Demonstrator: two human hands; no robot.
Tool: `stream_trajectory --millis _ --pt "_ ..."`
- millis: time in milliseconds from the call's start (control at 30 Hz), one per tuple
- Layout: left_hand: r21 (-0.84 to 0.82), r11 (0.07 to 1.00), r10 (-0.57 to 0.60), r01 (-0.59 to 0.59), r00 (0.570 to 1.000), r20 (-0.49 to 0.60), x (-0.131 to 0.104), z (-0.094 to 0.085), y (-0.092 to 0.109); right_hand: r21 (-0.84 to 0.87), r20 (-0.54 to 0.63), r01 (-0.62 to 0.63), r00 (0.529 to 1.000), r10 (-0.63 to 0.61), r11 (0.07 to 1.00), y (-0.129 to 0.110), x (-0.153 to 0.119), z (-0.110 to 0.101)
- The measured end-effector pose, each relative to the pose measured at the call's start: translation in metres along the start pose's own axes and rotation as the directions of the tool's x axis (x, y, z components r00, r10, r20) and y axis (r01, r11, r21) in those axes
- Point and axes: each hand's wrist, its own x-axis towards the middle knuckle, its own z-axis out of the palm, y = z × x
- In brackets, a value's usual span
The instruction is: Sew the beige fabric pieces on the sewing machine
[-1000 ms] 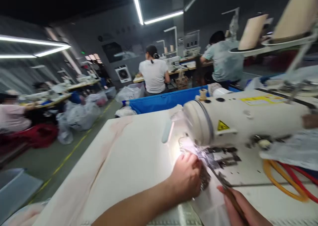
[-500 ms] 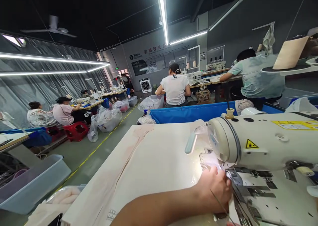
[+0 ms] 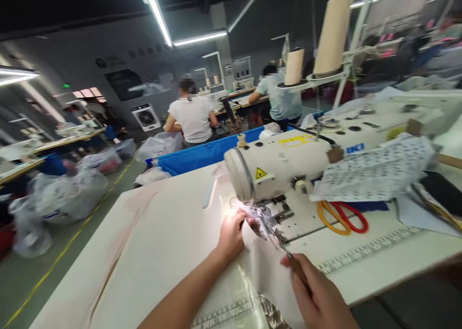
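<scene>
At the lit needle area of a white sewing machine [image 3: 277, 158], my left hand [image 3: 232, 232] is closed on the edge of a pale fabric piece [image 3: 269, 271]. The fabric hangs down towards me between my hands. Lower right, my right hand [image 3: 312, 283] is wrapped round a thin dark-handled tool [image 3: 299, 271], whose metal end points up towards the machine's needle area. Metal guides lie beside the needle plate. Orange and red scissor handles [image 3: 342, 218] rest on the table right of my hands.
Printed white fabric [image 3: 375, 167] drapes by the machine's right part. Thread cones [image 3: 294, 68] stand behind. A blue cloth bin [image 3: 209, 151] borders the table's [image 3: 173, 223] far edge. A light-coloured strip tool [image 3: 210, 192] lies left of the machine. Two people sit sewing beyond.
The view has swung right, bringing the scissors, printed fabric and thread cones into sight. My right hand, barely visible at the bottom before, now shows with the tool; the pale fabric is plainer.
</scene>
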Motion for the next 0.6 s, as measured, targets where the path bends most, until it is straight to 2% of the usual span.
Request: stream_trajectory --millis 67,200,367,600 --pt "-0.054 0.998 0.016 -0.015 1.000 0.019 0.003 -0.001 -0.001 -0.127 -0.043 0.001 0.999 -0.006 0.992 0.001 0.009 0.003" --pt "-0.096 0.995 0.031 -0.028 0.999 0.035 0.003 -0.003 0.000 -0.282 -0.027 0.046 0.998 -0.056 0.958 -0.002 0.022 0.006" --pt "-0.097 0.995 0.036 -0.034 0.999 0.023 0.004 -0.001 -0.003 -0.337 -0.030 0.175 0.980 -0.196 0.925 -0.006 0.032 0.008" --pt "-0.117 0.993 0.022 -0.018 0.999 0.036 0.006 -0.002 -0.001 -0.373 -0.023 0.165 0.982 -0.187 0.913 -0.005 0.035 0.013"
